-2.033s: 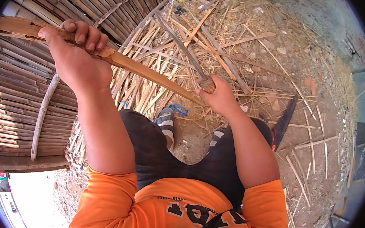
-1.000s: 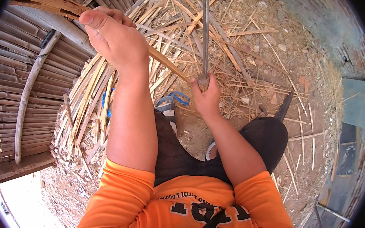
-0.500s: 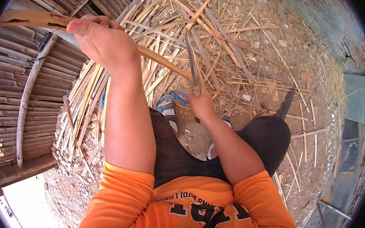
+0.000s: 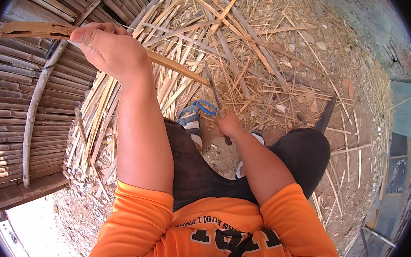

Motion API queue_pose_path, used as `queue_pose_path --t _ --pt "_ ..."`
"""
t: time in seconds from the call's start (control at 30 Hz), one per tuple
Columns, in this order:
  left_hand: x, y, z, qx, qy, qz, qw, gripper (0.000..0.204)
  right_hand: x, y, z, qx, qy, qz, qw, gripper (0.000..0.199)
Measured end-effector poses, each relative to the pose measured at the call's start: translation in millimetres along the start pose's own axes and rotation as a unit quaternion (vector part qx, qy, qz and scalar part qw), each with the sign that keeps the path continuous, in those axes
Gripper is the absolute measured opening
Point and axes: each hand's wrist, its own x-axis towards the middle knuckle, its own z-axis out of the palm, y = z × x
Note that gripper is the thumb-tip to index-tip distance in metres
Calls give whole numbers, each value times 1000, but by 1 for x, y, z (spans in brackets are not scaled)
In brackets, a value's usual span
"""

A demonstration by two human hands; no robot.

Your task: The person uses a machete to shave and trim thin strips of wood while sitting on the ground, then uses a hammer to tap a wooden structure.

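Note:
My left hand (image 4: 110, 48), raised at the upper left, is closed around a long split bamboo strip (image 4: 179, 68). One end of that strip juts out past my thumb with a dark, ragged hollow in it; the other slants down to the right toward a knife blade (image 4: 213, 85). Between my knees, my right hand (image 4: 228, 124) grips the long knife by its handle, blade pointing up and away from me. The blade is by the strip's lower end; whether they touch I cannot tell. A blue strap loop (image 4: 205, 107) lies just left of the knife.
Many split bamboo strips (image 4: 98, 115) lie piled to the left, with loose sticks and shavings across the dirt floor. A slatted bamboo wall (image 4: 4, 103) rises at the left. A dark pointed piece (image 4: 326, 114) lies beyond my right knee. My sandalled foot (image 4: 190, 120) is near the pile.
The knife and my right hand have come slightly down toward me, and the blade looks shorter from here. The bamboo's ragged end has dropped a little, with my left hand shifting slightly left.

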Motion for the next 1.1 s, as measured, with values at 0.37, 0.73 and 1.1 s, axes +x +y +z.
queue_pose_path --t 0.37,0.73,1.1 --pt "-10 4 12 -2 -50 10 999 71 -9 -33 -6 348 -69 128 926 11" --pt "-5 1 -3 39 -18 64 997 77 -51 -109 -41 94 170 -233 953 33" --pt "-10 -8 6 47 -61 119 990 79 -23 -50 -8 -34 237 -242 940 41"
